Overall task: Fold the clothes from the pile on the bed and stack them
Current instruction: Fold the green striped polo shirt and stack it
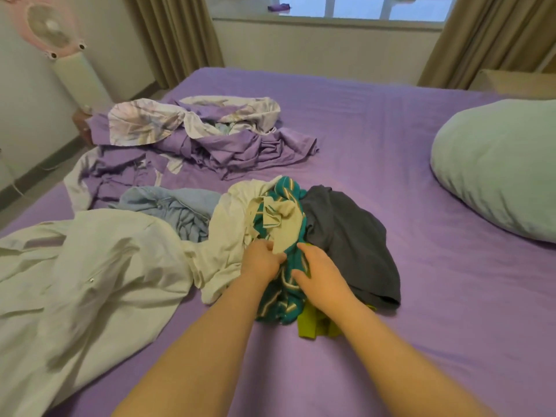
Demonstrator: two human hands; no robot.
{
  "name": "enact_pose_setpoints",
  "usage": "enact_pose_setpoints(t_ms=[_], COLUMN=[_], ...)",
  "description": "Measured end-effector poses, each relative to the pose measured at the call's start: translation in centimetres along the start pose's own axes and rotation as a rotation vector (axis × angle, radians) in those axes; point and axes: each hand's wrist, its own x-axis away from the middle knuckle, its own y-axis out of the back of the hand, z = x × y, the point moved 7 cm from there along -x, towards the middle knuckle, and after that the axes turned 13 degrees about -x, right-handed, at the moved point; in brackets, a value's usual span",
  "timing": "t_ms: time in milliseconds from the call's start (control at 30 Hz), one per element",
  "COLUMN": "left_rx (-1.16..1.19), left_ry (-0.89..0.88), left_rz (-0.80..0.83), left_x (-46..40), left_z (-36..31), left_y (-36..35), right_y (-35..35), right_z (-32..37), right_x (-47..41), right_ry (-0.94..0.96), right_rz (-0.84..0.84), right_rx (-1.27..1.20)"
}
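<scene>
1. Clothes in a loose, unfolded pile (pixel 301 236) lie at the centre of the frame on the purple-sheeted bed (pixel 391 296); no folded stack shows.
2. Your left hand (pixel 261 261) has its fingers curled round a cream patch of the crumpled teal garment with cream stripes (pixel 281 293).
3. Your right hand (pixel 320 278) grips the same teal garment from its right side, thumb pressed into the cloth.
4. Touching the teal garment: a dark grey garment (pixel 352 236) to the right, a cream garment (pixel 228 236) to the left, an olive-green piece (pixel 313 325) below.
5. Left of centre lies a bunched light blue garment (pixel 177 206); a wide cream cloth (pixel 78 281) fills the lower left.
6. Upper left: rumpled purple floral bedding (pixel 192 136). Right edge: a pale green pillow (pixel 499 164).
</scene>
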Motion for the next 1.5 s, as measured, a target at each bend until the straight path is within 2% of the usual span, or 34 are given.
enact_pose_setpoints(t_ms=[67,200,333,400,433,533,567,600,700,767,867,1000,1067,1267,1433,1500], left_rx=[0.121,0.489,0.567,0.467,0.372,0.041,-0.006,-0.027,-0.026,-0.06,-0.029,0.34,0.447,0.453,0.454,0.415], left_ry=[-0.025,-0.046,-0.22,-0.321,-0.371,-0.453,-0.486,-0.533,-0.665,-0.716,-0.64,-0.418,-0.394,-0.447,-0.395,-0.365], left_rz=[-0.037,0.048,0.141,0.171,0.134,-0.171,-0.215,-0.18,0.152,0.197,0.19,0.284,0.31,0.354,0.348,0.357], left_x=[1.4,6.0,11.1,14.1,15.5,18.9,19.9,21.0,25.3,28.4,31.7,34.6,36.1,40.6,44.0,45.5], left_z=[-0.5,-2.9,-7.4,-9.5,-10.4,-12.4,-13.0,-13.8,-16.7,-18.4,-19.1,-17.9,-17.8,-18.4,-21.1,-22.2], left_y=[0.6,1.8,4.6,6.3,7.4,12.0,13.3,14.0,13.9,13.6,12.8,12.0,12.4,14.1,16.4,16.8], right_y=[1.0,2.2,5.5,7.7,8.9,13.1,14.8,16.4,21.2,24.0,27.8,31.6,32.8,34.3,32.4,30.1], right_z=[0.4,2.5,5.6,7.4,8.5,12.1,13.7,15.3,20.4,23.2,25.2,24.7,23.4,20.2,22.0,24.1], right_x=[0.9,4.0,7.1,8.7,9.5,11.9,12.9,13.9,17.3,19.6,22.6,26.6,28.6,34.4,37.6,38.5], right_ry=[0.021,0.063,0.083,0.113,0.137,0.183,0.2,0.221,0.275,0.301,0.289,0.206,0.152,0.018,0.048,0.097], right_rz=[-0.059,-0.049,-0.222,-0.29,-0.309,-0.269,-0.227,-0.183,-0.071,-0.054,-0.103,-0.143,-0.16,-0.202,-0.19,-0.202], right_rx=[-0.053,-0.209,-0.39,-0.404,-0.385,-0.324,-0.3,-0.27,-0.173,-0.107,-0.031,-0.033,-0.091,-0.283,-0.194,-0.245])
